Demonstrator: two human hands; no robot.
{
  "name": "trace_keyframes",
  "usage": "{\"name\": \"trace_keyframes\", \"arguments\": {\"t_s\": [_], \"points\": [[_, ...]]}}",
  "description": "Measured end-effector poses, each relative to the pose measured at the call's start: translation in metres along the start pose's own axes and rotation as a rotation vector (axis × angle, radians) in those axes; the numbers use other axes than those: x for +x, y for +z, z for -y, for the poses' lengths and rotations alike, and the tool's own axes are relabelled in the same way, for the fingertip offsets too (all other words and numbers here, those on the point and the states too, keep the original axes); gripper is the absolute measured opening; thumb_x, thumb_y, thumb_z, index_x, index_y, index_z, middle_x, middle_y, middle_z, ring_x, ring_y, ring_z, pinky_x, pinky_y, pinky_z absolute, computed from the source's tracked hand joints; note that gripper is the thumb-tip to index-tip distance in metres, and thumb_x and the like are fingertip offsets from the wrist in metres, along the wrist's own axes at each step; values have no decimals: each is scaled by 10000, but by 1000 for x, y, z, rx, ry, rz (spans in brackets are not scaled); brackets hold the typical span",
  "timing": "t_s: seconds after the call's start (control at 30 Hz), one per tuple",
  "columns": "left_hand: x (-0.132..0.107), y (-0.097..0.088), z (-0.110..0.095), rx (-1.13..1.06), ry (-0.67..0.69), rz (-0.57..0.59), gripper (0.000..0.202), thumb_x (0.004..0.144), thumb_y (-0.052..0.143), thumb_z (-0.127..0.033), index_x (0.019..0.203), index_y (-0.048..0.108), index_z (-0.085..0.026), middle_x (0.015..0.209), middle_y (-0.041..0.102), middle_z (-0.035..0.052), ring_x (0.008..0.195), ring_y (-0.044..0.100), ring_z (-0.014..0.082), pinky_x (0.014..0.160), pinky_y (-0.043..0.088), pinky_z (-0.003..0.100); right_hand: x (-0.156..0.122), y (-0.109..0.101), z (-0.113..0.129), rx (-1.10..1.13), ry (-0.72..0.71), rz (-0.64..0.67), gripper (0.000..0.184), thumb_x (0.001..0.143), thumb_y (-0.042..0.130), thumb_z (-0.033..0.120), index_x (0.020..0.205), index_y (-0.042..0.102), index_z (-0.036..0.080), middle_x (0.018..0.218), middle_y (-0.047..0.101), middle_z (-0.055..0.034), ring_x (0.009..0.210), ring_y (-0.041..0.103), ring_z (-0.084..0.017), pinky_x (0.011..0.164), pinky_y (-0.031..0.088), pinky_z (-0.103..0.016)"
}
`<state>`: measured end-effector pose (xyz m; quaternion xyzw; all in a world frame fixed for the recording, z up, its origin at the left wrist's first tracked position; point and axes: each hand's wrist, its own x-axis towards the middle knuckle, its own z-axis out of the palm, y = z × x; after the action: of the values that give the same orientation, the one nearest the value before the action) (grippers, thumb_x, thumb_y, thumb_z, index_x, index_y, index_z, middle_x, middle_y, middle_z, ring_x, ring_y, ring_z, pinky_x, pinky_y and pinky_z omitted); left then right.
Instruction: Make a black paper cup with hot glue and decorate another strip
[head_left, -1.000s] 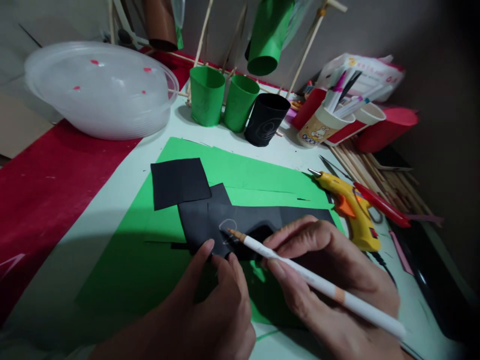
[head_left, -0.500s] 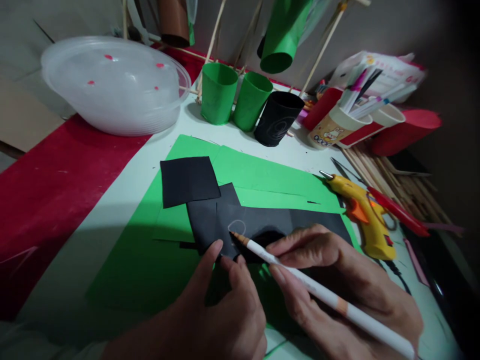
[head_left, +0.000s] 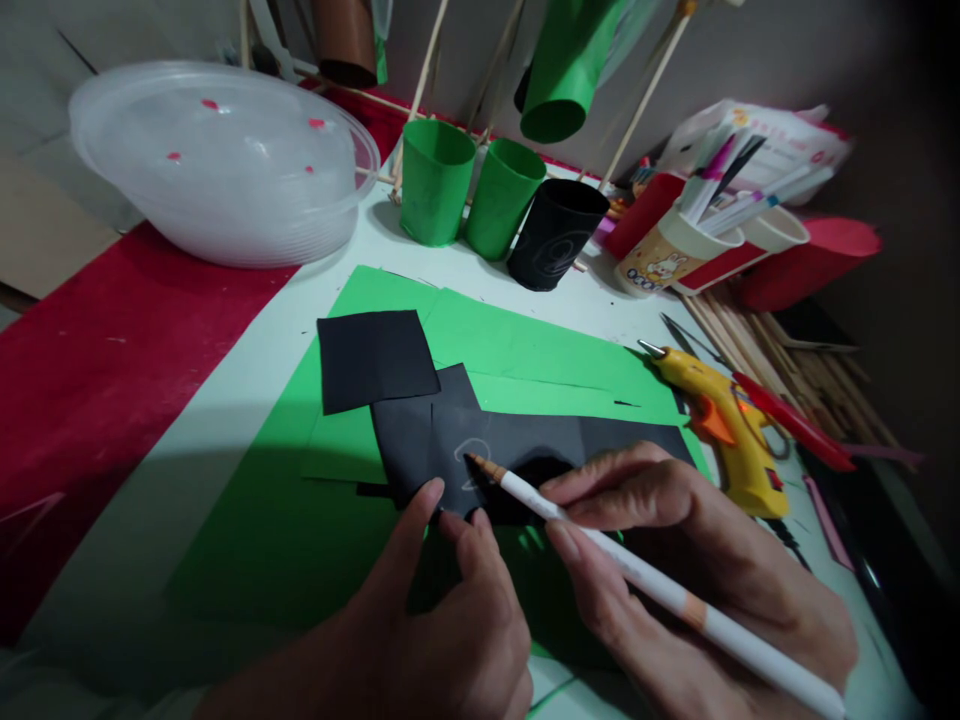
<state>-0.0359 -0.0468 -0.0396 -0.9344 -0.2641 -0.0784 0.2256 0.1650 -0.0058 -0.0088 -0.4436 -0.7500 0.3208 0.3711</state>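
Note:
My right hand (head_left: 690, 550) grips a long white pencil (head_left: 652, 580) with a tan tip and a tan band. Its point rests on a sheet of black paper (head_left: 630, 440), beside a thin pale curved line drawn there. With thumb and fingertips, my left hand (head_left: 457, 610) pinches the near edge of this sheet. A smaller black paper square (head_left: 377, 360) overlaps the sheet's far left corner. Beneath both lie several sheets of green paper (head_left: 255, 540).
A yellow glue gun (head_left: 720, 420) lies at the right, by red-handled scissors (head_left: 795, 425). Behind stand two green paper cups (head_left: 437, 190), a black cup (head_left: 555, 240) and a cup of pens (head_left: 667, 255). Stacked clear plastic bowls (head_left: 225, 170) sit at the left.
The pencil point has moved slightly across the black paper, and the pale line has grown from a single loop to a longer curved figure. My left hand keeps its pinch.

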Motion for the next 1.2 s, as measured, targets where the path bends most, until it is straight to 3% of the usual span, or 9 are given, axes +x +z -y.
{"name": "trace_keyframes", "arguments": {"t_s": [0.33, 0.6, 0.83, 1.2], "points": [[2, 2, 1, 7, 6, -34, 279, 963, 430, -304, 930, 686, -200, 1002, 733, 65, 973, 619, 259, 876, 545, 454, -2, 12, 7, -18, 35, -21, 173, 791, 702, 92, 825, 654, 255, 808, 730, -21, 702, 711, -188, 567, 601, -280], [0, 5, -1, -10, -8, -69, 273, 935, 507, -409, 914, 685, -202, 997, 731, 69, 954, 612, 258, 1110, 416, 547, -3, 9, 6, -18, 21, 24, 172, 796, 707, 77, 844, 651, 232, 837, 727, -9, 735, 713, -150, 605, 604, -224], [0, -1, -1, -27, -15, 2, 316, 899, 562, -494, 911, 669, -197, 1024, 723, 79, 1015, 598, 268, 1106, 416, 527, -3, 11, 5, -26, 47, 50, 159, 794, 712, 85, 827, 655, 230, 830, 738, 7, 717, 719, -130, 609, 600, -191], [0, 1, -2, -34, -21, -45, 305, 893, 571, -519, 867, 663, -229, 987, 713, 49, 999, 592, 263, 1134, 389, 529, 2, 13, 4, 40, 72, 87, 176, 807, 711, 86, 905, 681, 229, 927, 747, -37, 799, 746, -189, 642, 644, -254]]}}
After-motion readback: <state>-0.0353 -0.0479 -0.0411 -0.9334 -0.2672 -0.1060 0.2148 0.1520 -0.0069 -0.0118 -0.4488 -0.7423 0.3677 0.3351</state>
